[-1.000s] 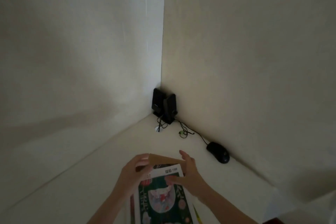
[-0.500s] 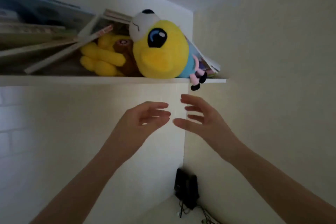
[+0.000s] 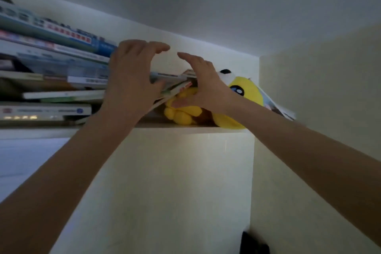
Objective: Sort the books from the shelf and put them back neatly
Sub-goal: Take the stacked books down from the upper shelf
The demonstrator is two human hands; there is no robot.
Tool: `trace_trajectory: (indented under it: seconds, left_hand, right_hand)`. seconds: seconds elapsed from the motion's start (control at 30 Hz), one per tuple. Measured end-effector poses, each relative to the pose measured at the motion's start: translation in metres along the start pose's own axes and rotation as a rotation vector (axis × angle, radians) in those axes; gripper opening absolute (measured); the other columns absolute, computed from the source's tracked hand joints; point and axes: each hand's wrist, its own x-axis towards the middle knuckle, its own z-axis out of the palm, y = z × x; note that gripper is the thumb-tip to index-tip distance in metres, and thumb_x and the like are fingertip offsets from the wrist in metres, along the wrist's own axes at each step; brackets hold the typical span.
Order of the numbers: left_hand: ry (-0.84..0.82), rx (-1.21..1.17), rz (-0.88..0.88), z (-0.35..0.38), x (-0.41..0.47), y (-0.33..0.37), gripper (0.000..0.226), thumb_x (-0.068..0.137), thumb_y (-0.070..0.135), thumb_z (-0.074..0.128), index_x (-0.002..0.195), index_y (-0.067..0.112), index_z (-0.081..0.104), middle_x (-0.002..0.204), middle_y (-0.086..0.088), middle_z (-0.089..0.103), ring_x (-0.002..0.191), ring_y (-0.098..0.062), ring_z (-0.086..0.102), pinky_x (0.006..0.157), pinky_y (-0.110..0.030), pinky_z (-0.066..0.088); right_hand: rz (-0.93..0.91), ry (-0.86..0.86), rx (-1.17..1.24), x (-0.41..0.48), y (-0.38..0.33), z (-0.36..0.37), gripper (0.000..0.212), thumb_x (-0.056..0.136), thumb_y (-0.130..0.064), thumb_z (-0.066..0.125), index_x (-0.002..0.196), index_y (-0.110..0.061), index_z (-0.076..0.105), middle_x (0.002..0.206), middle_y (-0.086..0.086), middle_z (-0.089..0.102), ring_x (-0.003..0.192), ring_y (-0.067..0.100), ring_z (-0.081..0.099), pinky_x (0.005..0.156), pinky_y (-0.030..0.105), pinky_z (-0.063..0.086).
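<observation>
A white wall shelf (image 3: 185,129) runs high across the view. A slumped pile of books (image 3: 61,80) fills its left part, and a few thin books (image 3: 173,81) lean towards the middle. My left hand (image 3: 132,80) is raised in front of the ends of these books, fingers spread and arched, thumb touching the leaning ones. My right hand (image 3: 204,86) is just to the right of them, fingers up and apart, thumb low against the yellow plush toy (image 3: 245,93). Neither hand has closed around a book.
The plush toy sits at the shelf's right end with more thin books (image 3: 276,107) leaning behind it against the side wall. The ceiling is close above the shelf. A black speaker (image 3: 254,243) shows at the bottom, in the corner.
A second ago both hands held a book low over the desk. They let it go and rose, from below the shelf half a second ago to the leaning books now. The view tilted up.
</observation>
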Motion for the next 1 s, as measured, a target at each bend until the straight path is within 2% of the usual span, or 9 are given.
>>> trace_trajectory:
  seconds: [0.1, 0.23, 0.3, 0.43, 0.57, 0.73, 0.83, 0.9, 1.0]
  left_hand:
    - [-0.210, 0.362, 0.001, -0.020, 0.008, -0.037, 0.077, 0.075, 0.025, 0.078, 0.142, 0.016, 0.040, 0.141, -0.015, 0.044, 0.135, -0.035, 0.031, 0.113, -0.049, 0.021]
    - [-0.320, 0.730, 0.122, -0.031, 0.017, -0.053, 0.061, 0.086, 0.021, 0.065, 0.140, 0.020, 0.036, 0.145, -0.007, 0.032, 0.136, -0.029, 0.027, 0.111, -0.043, 0.020]
    - [-0.289, 0.764, 0.124, -0.041, 0.024, -0.060, 0.059, 0.085, 0.019, 0.064, 0.136, 0.020, 0.036, 0.140, -0.009, 0.034, 0.130, -0.029, 0.031, 0.108, -0.041, 0.020]
    - [-0.307, 0.790, 0.119, -0.051, 0.025, -0.077, 0.062, 0.083, 0.026, 0.068, 0.135, 0.020, 0.036, 0.141, -0.009, 0.034, 0.133, -0.030, 0.029, 0.116, -0.050, 0.006]
    - [-0.330, 0.811, 0.110, -0.047, 0.018, -0.075, 0.065, 0.087, 0.033, 0.064, 0.141, 0.023, 0.029, 0.150, -0.007, 0.024, 0.141, -0.028, 0.020, 0.117, -0.056, 0.000]
    - [-0.400, 0.835, 0.159, -0.046, 0.010, -0.077, 0.054, 0.089, 0.051, 0.055, 0.136, 0.032, 0.036, 0.159, -0.006, 0.000, 0.147, -0.026, -0.006, 0.114, -0.062, -0.007]
    - [-0.402, 0.809, 0.176, -0.051, 0.004, -0.079, 0.060, 0.089, 0.053, 0.054, 0.141, 0.031, 0.033, 0.160, -0.006, -0.010, 0.147, -0.025, -0.013, 0.116, -0.057, -0.010]
    - [-0.312, 0.699, 0.194, -0.059, 0.001, -0.084, 0.061, 0.084, 0.049, 0.064, 0.137, 0.027, 0.044, 0.160, -0.009, 0.001, 0.147, -0.027, -0.001, 0.116, -0.050, -0.004]
    - [-0.227, 0.589, 0.179, -0.071, -0.003, -0.081, 0.058, 0.074, 0.041, 0.077, 0.125, 0.023, 0.056, 0.143, -0.008, 0.040, 0.132, -0.027, 0.035, 0.109, -0.045, 0.028]
  right_hand:
    - [-0.078, -0.096, -0.138, 0.031, -0.019, 0.029, 0.100, 0.069, -0.039, 0.082, 0.149, -0.023, 0.024, 0.146, 0.004, 0.040, 0.133, 0.023, 0.031, 0.108, 0.040, 0.031]
    - [-0.051, -0.121, -0.326, 0.059, -0.037, 0.045, 0.056, 0.082, -0.039, 0.070, 0.131, -0.026, 0.049, 0.121, 0.001, 0.060, 0.105, 0.017, 0.054, 0.084, 0.030, 0.042]
    - [-0.076, -0.116, -0.373, 0.062, -0.037, 0.044, 0.041, 0.086, -0.042, 0.066, 0.122, -0.026, 0.056, 0.108, -0.001, 0.064, 0.089, 0.013, 0.054, 0.074, 0.028, 0.041]
    - [-0.162, -0.106, -0.417, 0.054, -0.036, 0.048, 0.045, 0.087, -0.043, 0.063, 0.128, -0.029, 0.048, 0.115, -0.003, 0.063, 0.098, 0.015, 0.057, 0.078, 0.029, 0.042]
    - [-0.216, -0.072, -0.443, 0.052, -0.036, 0.049, 0.052, 0.085, -0.041, 0.067, 0.128, -0.027, 0.043, 0.122, -0.004, 0.059, 0.104, 0.016, 0.057, 0.078, 0.030, 0.041]
    - [-0.244, -0.066, -0.495, 0.056, -0.036, 0.050, 0.032, 0.091, -0.038, 0.059, 0.120, -0.026, 0.051, 0.107, -0.003, 0.066, 0.087, 0.013, 0.058, 0.071, 0.026, 0.043]
    - [-0.319, -0.057, -0.545, 0.058, -0.040, 0.036, 0.029, 0.090, -0.037, 0.061, 0.116, -0.025, 0.055, 0.099, -0.004, 0.068, 0.073, 0.009, 0.052, 0.059, 0.022, 0.039]
    - [-0.368, -0.023, -0.538, 0.056, -0.045, 0.025, 0.027, 0.088, -0.035, 0.064, 0.113, -0.024, 0.059, 0.094, -0.004, 0.069, 0.069, 0.010, 0.055, 0.055, 0.021, 0.039]
    - [-0.384, 0.034, -0.523, 0.047, -0.053, 0.016, 0.026, 0.085, -0.033, 0.069, 0.108, -0.024, 0.064, 0.088, -0.004, 0.071, 0.066, 0.014, 0.059, 0.052, 0.022, 0.037]
